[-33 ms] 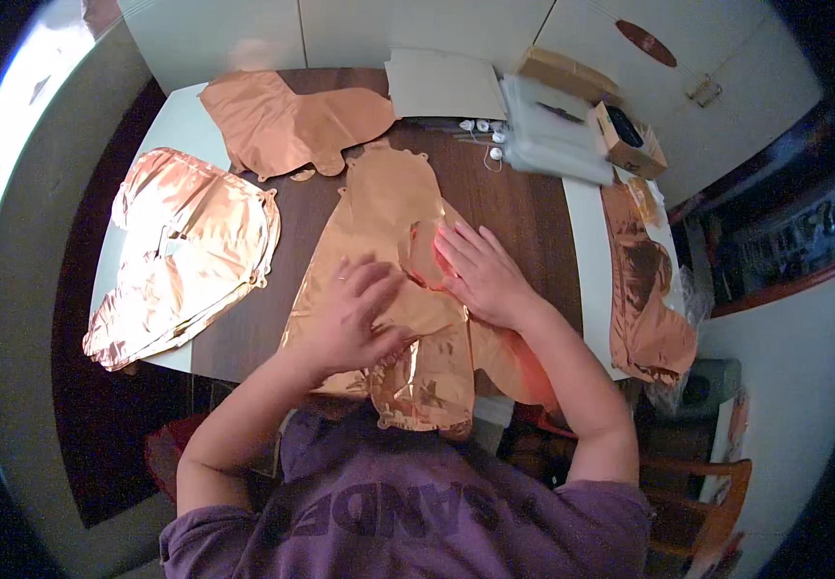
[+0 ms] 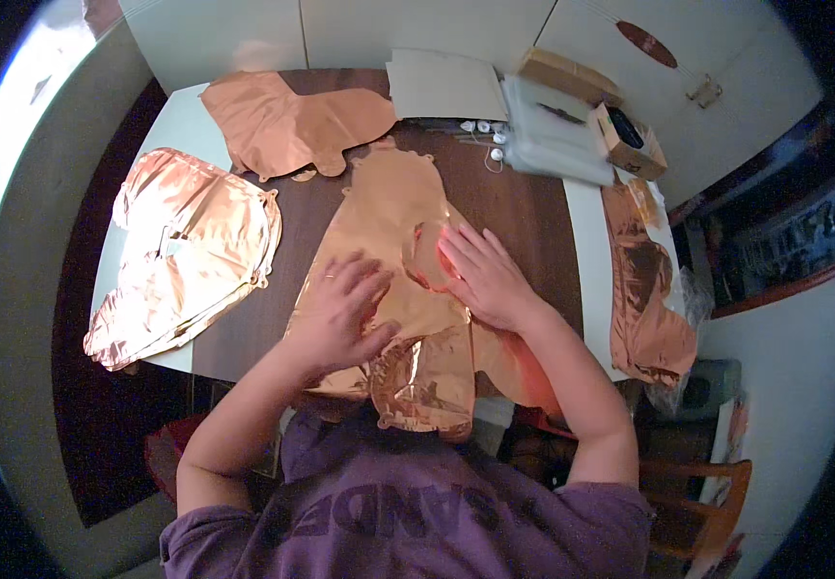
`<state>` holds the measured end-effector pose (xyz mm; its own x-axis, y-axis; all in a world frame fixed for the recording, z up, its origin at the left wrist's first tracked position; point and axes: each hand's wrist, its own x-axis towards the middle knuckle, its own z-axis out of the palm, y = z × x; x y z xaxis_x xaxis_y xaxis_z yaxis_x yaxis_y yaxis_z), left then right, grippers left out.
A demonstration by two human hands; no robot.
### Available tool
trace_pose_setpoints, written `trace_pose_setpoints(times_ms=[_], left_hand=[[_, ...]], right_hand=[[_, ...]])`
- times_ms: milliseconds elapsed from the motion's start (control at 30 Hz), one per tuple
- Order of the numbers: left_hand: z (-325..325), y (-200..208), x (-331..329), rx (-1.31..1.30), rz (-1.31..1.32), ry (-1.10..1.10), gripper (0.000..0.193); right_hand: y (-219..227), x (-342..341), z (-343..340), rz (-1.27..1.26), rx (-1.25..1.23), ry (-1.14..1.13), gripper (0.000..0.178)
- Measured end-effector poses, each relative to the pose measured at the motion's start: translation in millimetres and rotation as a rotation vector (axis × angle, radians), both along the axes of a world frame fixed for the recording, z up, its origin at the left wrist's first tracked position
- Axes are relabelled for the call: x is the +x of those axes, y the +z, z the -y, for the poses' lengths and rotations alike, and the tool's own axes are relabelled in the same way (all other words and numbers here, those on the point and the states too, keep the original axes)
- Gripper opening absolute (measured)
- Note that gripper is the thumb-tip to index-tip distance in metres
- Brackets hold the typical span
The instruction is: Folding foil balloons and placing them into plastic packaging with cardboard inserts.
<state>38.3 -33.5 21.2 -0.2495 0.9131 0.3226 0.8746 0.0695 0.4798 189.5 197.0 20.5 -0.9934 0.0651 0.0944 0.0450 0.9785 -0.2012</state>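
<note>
A flat rose-gold foil balloon (image 2: 393, 188) with small tabs along its rim lies in front of me, reaching over the table's near edge. Its near part is shinier and creased, seemingly folded over. My left hand (image 2: 345, 309) rests on or just over its left side, fingers stretched and slightly spread. Beside the opening in the balloon's middle, my right hand (image 2: 485, 280) lies flat on the foil with fingers extended. A reddish reflection shows along its edge. Neither hand grips anything; the foil under both palms is hidden.
More flat foil balloons lie at the left (image 2: 186, 261), far left (image 2: 292, 125) and right edge (image 2: 644, 289) of the brown table (image 2: 543, 232). A pale sheet (image 2: 446, 85), a clear plastic box (image 2: 553, 135), white earphones (image 2: 495, 140) and an open carton (image 2: 630, 140) stand at the back.
My left hand has shifted slightly left across the foil. The balloon's far end has moved a little to the right. My right hand stays almost in place.
</note>
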Motion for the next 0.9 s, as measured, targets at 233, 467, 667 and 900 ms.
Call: trace_pose_setpoints(times_ms=[233,467,667,900], left_hand=[[38.8,3.0,-27.2,-0.121,-0.131,0.034,0.065],[15.3,10.4,-43.2,-0.115,-0.19,-0.09,0.065],[12.0,6.5,-35.0,-0.122,-0.211,-0.047,0.061],[12.8,-1.5,-37.1,-0.099,-0.168,-0.045,0.061]], right_hand=[[-2.6,37.6,4.6,0.008,-0.038,-0.165,0.058],[-6.5,51.5,11.3,-0.079,0.009,-0.156,0.056],[-13.5,11.4,6.4,-0.106,0.01,-0.106,0.056],[-15.6,15.9,1.6,-0.078,-0.055,-0.18,0.057]])
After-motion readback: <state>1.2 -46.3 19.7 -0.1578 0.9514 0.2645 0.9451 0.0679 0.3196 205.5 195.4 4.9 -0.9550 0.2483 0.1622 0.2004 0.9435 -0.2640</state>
